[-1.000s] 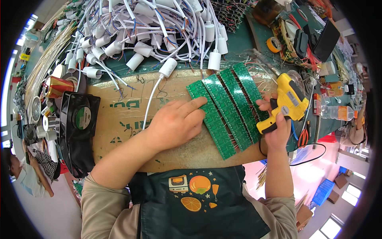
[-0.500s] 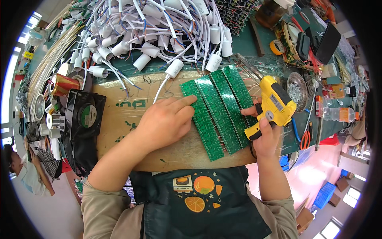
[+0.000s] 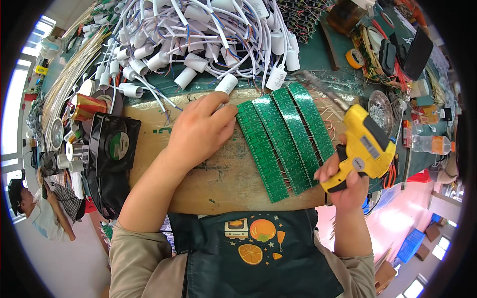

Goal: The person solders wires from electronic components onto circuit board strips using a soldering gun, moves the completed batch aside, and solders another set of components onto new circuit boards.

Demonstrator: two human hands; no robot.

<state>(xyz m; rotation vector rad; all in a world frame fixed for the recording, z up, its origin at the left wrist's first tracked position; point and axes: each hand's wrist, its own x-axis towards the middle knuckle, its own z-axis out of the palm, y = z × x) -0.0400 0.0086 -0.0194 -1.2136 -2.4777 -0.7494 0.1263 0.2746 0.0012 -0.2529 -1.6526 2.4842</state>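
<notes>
As I watch | right hand (image 3: 351,193) wraps yellow soldering gun (image 3: 368,149), right of green boards (image 3: 281,144) | left hand (image 3: 201,126), half-curled by white socket (image 3: 227,83): whether gripping, I cannot tell

Tall window (image 3: 10,111) left of the green table (image 3: 318,57), glowing white; smaller bright panes (image 3: 442,244) far right of it. Pink floor (image 3: 397,208) right of table, strong glare, blue crate (image 3: 410,245) farther out.

Green boards (image 3: 283,144); soldering gun (image 3: 369,144) in right grip (image 3: 350,190)
</notes>
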